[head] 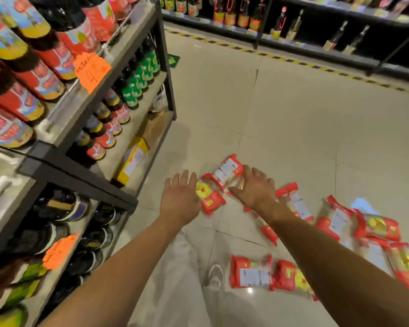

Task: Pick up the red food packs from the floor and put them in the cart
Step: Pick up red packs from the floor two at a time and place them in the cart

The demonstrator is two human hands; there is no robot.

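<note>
- two lie on the floor (293, 114) just ahead of us: a white-label pack (229, 169) and, just left of it, a yellow-label pack (209, 197), both red.
- our right hand (255, 187) is open, fingers spread, over the white-label pack's near end; contact we cannot tell.
- our left hand (180, 197) is open and empty, just left of the yellow-label pack.
- the white-label pack's long axis slants away to the right, so we judge the right hand is nearer it.
- other packs (335, 218) lie to our right; no cart shows.
</note>
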